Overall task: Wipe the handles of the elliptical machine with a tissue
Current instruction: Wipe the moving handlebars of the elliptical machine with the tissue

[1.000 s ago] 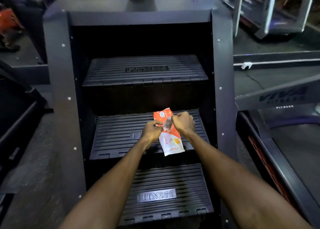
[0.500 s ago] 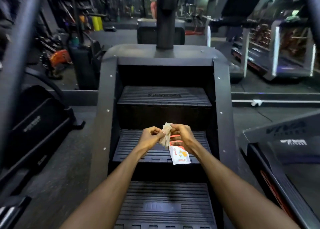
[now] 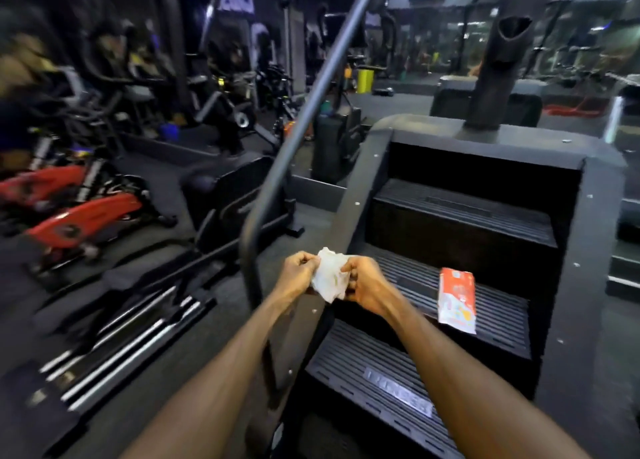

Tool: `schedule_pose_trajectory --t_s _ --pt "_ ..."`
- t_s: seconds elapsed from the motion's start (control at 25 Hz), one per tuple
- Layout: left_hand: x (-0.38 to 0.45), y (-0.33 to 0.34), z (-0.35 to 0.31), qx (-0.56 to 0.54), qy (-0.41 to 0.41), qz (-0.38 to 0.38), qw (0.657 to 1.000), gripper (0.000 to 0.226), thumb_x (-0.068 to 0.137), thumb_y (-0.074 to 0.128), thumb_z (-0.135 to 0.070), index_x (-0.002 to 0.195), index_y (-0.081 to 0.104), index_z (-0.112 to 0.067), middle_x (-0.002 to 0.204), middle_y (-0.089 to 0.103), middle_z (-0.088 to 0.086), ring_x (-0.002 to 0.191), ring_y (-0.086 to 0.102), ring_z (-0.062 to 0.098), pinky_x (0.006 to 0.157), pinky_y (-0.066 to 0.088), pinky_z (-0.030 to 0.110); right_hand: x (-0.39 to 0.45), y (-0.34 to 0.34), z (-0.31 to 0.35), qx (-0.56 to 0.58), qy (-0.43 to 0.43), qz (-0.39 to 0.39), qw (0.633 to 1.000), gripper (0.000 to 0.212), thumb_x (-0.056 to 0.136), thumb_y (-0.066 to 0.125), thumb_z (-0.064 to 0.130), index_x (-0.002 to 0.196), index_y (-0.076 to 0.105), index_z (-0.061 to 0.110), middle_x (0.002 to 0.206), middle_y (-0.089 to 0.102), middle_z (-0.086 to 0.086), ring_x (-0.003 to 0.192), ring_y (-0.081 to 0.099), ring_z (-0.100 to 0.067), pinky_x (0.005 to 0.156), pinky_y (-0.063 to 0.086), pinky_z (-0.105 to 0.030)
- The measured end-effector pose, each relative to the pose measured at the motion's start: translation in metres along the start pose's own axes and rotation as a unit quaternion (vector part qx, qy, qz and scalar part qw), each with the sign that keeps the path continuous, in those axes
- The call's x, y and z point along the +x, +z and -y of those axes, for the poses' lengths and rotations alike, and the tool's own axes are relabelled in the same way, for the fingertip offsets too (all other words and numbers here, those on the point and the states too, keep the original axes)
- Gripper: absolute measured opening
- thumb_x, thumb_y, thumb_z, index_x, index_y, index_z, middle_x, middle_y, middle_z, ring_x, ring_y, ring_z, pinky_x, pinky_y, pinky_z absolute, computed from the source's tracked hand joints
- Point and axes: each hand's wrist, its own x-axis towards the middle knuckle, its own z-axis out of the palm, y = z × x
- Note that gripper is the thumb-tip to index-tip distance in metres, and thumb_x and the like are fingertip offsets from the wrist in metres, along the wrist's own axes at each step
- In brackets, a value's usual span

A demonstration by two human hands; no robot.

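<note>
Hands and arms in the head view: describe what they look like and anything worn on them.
Both forearms are bare right to the bottom of the frame, with no sleeves in view. The left hand and right hand wear no gloves, and no watch, band or ring shows on either wrist or on the visible fingers.

Dim gym, red exercise bikes [image 3: 83, 216], stair-climber steps [image 3: 450, 295], rubber flooring [image 3: 166, 167]

Dim gym hall, dark rubber floor [image 3: 166, 323], red exercise bikes [image 3: 83, 219] at left, black cardio machines [image 3: 221, 105] upper left, yellow bin [image 3: 365, 80] far centre, glass wall [image 3: 571, 42] upper right
</note>
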Motion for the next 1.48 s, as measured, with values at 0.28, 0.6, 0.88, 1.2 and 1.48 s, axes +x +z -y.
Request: schedule_pose_trajectory --t_s 0.28,0.6,0.88,1.2,1.48 --pt "-0.076 -0.186 0.038 0.066 0.016 -0.098 0.993 0.01 0.094 0.058 -0.008 0.086 0.063 -0.005 0.079 0.064 0.005 0.074 0.055 0.013 0.061 0.044 0.017 -0.04 0.178 -0.072 -0.092 -0.007 0.193 0.977 0.008 0.091 0.063 0.003 0.098 0.062 0.006 0.08 0.072 -0.014 0.065 0.07 -0.024 0.056 0.057 -0.034" --pt "-0.171 -0.441 0.091 0.102 -0.044 -0.194 0.975 0.014 0.093 0.065 -0.018 0.082 0.065 -0.01 0.063 0.061 0.001 0.049 0.05 0.007 0.044 0.039 0.018 -0.09 0.435 -0.153 -0.073 -0.008 0.219 0.973 0.016 0.095 0.053 -0.002 0.089 0.058 0.012 0.081 0.066 -0.011 0.067 0.064 -0.022 0.055 0.053 -0.032" --pt "-0.18 -0.613 0.123 0.065 -0.062 -0.323 0.942 0.015 0.092 0.067 -0.023 0.085 0.068 -0.009 0.074 0.065 0.002 0.065 0.056 0.013 0.056 0.045 0.024 -0.087 0.623 -0.181 -0.091 -0.034 0.308 0.946 0.016 0.089 0.059 -0.006 0.094 0.059 0.009 0.086 0.066 -0.014 0.066 0.065 -0.025 0.057 0.051 -0.037" --pt "-0.101 -0.794 0.141 0.057 -0.087 -0.327 0.94 0.022 0.096 0.062 -0.028 0.089 0.072 -0.01 0.07 0.065 0.009 0.055 0.053 0.017 0.047 0.042 0.025 -0.004 0.83 -0.178 -0.153 -0.088 0.322 0.93 0.021 0.084 0.061 -0.008 0.101 0.061 0.006 0.091 0.067 -0.015 0.068 0.063 -0.022 0.043 0.049 -0.028" --pt "-0.01 -0.96 0.164 0.072 -0.072 -0.374 0.922 0.034 0.096 0.059 -0.033 0.093 0.069 0.0 0.087 0.072 0.018 0.069 0.062 0.022 0.057 0.05 0.035 0.063 1.006 -0.161 -0.2 -0.173 0.344 0.901 0.016 0.085 0.066 0.002 0.101 0.064 0.001 0.078 0.067 -0.003 0.062 0.062 -0.009 0.046 0.049 -0.02"
